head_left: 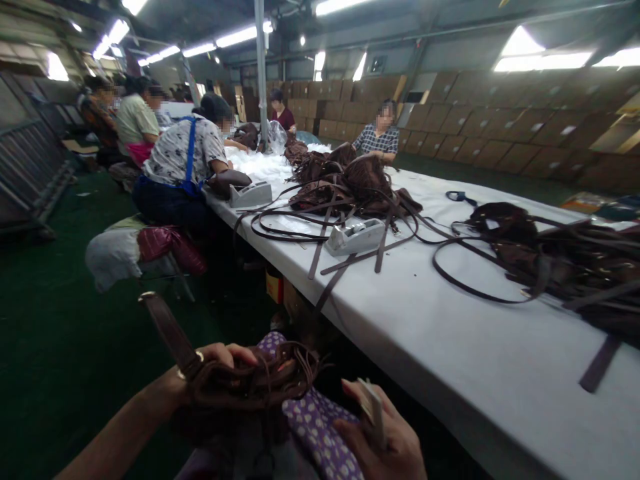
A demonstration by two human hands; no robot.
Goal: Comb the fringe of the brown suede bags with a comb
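A dark brown handbag (250, 395) with drawstring cords and a short strap rests over my lap, its mouth gathered. My left hand (220, 360) grips its rim from the left, the fingers reaching over the edge. To the right of the bag, my right hand (395, 437) is closed around a slim pale flat object (373, 408), whose kind I cannot make out. That hand is apart from the bag. Purple cloth with white dots (325, 427) lies on my lap between the hands. The bag's lower part is in shadow.
A long white-covered table (480, 360) runs along my right. Piles of brown bags (345, 177) with long straps and two grey tape dispensers (355, 237) lie on it. Co-workers (175, 157) sit along the table. A padded stool (140, 250) stands ahead left; cartons (480, 123) line the wall.
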